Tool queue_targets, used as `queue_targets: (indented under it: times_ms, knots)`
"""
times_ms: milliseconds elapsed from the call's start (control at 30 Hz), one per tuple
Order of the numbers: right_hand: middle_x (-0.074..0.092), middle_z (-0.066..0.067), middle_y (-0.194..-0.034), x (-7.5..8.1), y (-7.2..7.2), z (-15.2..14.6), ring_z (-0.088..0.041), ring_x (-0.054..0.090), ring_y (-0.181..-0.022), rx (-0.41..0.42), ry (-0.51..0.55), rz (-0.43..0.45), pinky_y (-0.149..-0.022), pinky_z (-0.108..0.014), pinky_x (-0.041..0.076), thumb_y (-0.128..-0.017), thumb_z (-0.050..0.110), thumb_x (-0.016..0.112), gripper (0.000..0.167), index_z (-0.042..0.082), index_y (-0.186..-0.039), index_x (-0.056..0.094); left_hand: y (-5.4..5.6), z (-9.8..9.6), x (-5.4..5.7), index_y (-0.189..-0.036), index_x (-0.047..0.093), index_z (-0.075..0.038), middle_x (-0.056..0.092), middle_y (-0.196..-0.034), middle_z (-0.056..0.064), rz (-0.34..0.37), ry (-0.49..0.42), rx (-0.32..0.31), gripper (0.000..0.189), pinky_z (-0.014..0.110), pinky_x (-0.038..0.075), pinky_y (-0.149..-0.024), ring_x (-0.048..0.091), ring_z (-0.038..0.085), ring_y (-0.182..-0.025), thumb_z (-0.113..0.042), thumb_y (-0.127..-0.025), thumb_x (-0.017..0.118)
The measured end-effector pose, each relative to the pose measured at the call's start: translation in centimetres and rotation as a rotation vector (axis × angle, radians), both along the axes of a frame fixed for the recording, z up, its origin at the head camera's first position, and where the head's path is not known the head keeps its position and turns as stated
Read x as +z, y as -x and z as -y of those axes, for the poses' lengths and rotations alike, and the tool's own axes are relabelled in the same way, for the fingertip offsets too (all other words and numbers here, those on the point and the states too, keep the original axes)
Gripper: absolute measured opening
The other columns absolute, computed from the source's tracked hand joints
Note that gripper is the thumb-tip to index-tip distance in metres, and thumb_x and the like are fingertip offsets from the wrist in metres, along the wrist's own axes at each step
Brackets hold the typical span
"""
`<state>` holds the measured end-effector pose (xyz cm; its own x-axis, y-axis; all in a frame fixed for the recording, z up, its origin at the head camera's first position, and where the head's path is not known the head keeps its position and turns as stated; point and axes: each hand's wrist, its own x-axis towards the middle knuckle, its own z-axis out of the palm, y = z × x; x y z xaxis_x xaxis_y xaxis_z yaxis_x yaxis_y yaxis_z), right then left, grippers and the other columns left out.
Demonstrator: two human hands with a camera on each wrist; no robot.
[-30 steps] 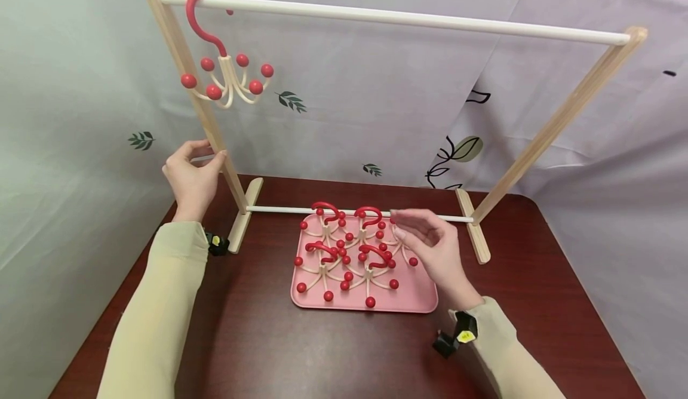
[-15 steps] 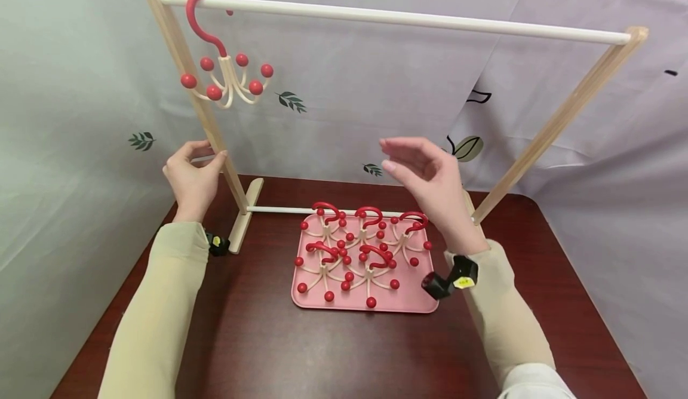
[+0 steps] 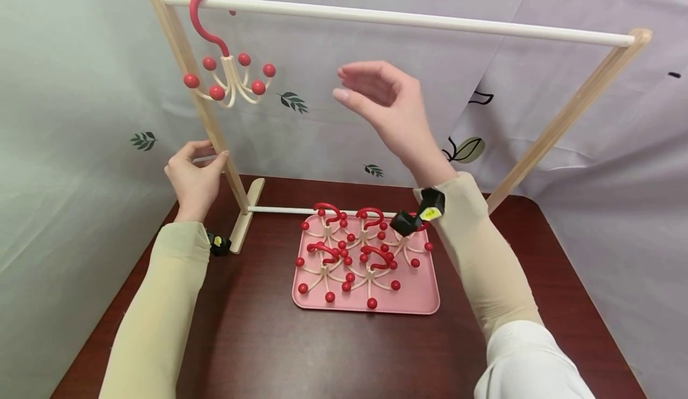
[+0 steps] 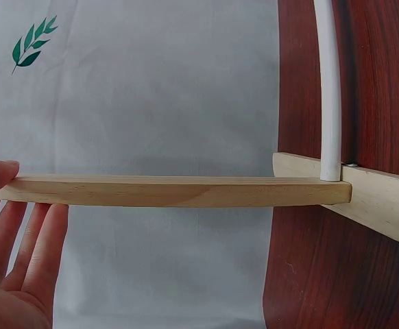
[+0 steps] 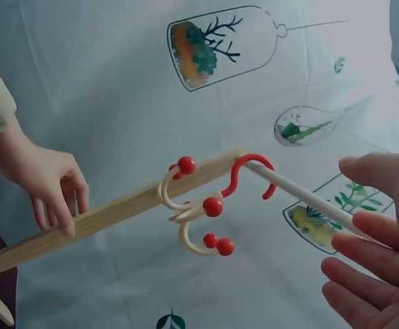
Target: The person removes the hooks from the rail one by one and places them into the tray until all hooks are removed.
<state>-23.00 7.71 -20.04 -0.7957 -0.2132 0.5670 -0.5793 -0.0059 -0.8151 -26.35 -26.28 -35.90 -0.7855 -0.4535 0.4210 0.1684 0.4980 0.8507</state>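
Observation:
My left hand point(image 3: 196, 181) pinches the left wooden post point(image 3: 212, 125) of a small garment rack, thumb on one side and fingers on the other. In the left wrist view that post point(image 4: 186, 191) runs down to its foot. My right hand point(image 3: 388, 103) is in mid-air under the white top rod point(image 3: 398, 18), fingers apart from the thumb, nothing held. A hanger point(image 3: 228, 67) with a red hook and red-balled curved arms hangs from the rod's left end, left of my right hand. The right wrist view shows this hanger point(image 5: 213, 207) beyond my right hand point(image 5: 374, 253).
A pink tray point(image 3: 418, 294) on the dark red table point(image 3: 258, 339) bears several more such hangers point(image 3: 369, 272). My right wrist covers part of one at the back right. Behind the rack a pale curtain point(image 3: 333, 118) hangs. The right post point(image 3: 570, 118) slants down to the table.
My right hand has risen from the back right hanger in the tray, moving up and left toward the top rod. My left hand has stayed on the post.

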Motion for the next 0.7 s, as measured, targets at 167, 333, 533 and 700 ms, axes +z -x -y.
queue_targets:
  times_ms: [167,333,533,700]
  knots:
    - [0.071,-0.003,-0.119,1.5,1.0,1.6,-0.015,0.065,-0.114,-0.010,-0.021,-0.001,-0.099,-0.030,0.051,-0.087,0.008,0.081,0.035,0.002,-0.120,0.070,0.1,0.1,0.0,-0.119,0.076,-0.014,0.074,-0.111,0.006,-0.002,-0.009,-0.008,0.035,0.019,0.058,-0.074,0.072,0.015,-0.093,-0.033,-0.090,0.079]
    - [0.071,-0.001,-0.119,2.9,1.7,3.3,-0.010,0.064,-0.113,-0.027,-0.044,0.055,-0.097,-0.024,0.050,-0.084,0.012,0.085,0.039,0.006,-0.120,0.071,0.2,0.2,0.0,-0.119,0.076,-0.014,0.074,-0.110,0.006,-0.013,-0.012,-0.011,0.034,0.020,0.058,-0.073,0.073,0.017,-0.092,-0.031,-0.090,0.080]
    - [0.070,0.000,-0.122,3.9,1.9,5.2,-0.006,0.064,-0.112,-0.028,-0.077,0.102,-0.096,-0.017,0.048,-0.083,0.014,0.086,0.044,0.006,-0.123,0.070,0.1,0.2,-0.1,-0.118,0.076,-0.015,0.074,-0.110,0.005,-0.014,-0.011,-0.008,0.033,0.020,0.058,-0.073,0.072,0.013,-0.090,-0.031,-0.089,0.080]
    - [0.068,0.000,-0.125,4.1,2.0,6.6,-0.004,0.063,-0.113,-0.021,-0.105,0.075,-0.096,-0.015,0.046,-0.084,0.014,0.085,0.046,0.006,-0.126,0.068,0.0,0.2,0.0,-0.118,0.076,-0.015,0.074,-0.110,0.006,-0.011,-0.014,-0.006,0.033,0.018,0.057,-0.072,0.072,0.013,-0.090,-0.032,-0.089,0.080]
